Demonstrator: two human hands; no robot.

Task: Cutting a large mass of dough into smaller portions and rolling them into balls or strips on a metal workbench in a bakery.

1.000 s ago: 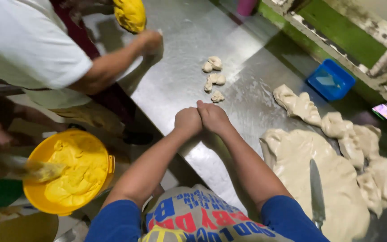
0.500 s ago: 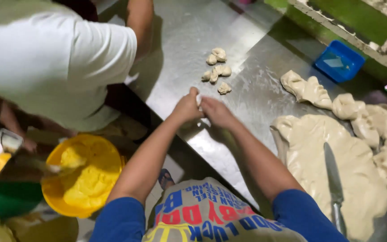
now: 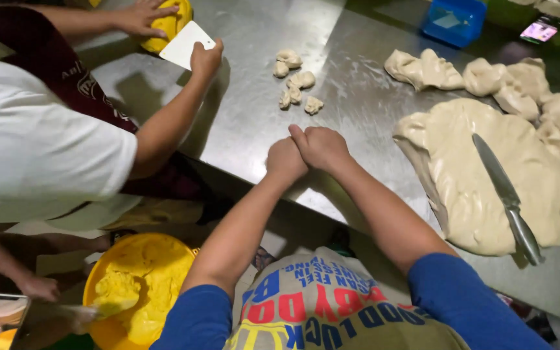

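My left hand [image 3: 285, 159] and my right hand [image 3: 322, 146] are pressed together, fingers closed, over the near edge of a steel table [image 3: 247, 97]. Whatever sits between them is hidden. Several small pale dough pieces [image 3: 296, 81] lie on the table just beyond my hands. To the right spreads a large flat sheet of dough [image 3: 487, 172] with a long knife [image 3: 507, 194] lying on it.
Torn dough lumps [image 3: 487, 74] sit at the far right. A co-worker's hand holds a white scraper [image 3: 186, 44] by a yellow dough lump [image 3: 166, 26]. A yellow bowl [image 3: 139, 288] of yellow dough stands below the table. A blue tub [image 3: 455, 19] is at the back.
The view has shifted closer; my joined hands stay together at the table edge. The co-worker in white has leaned in and reached the scraper toward the yellow lump.
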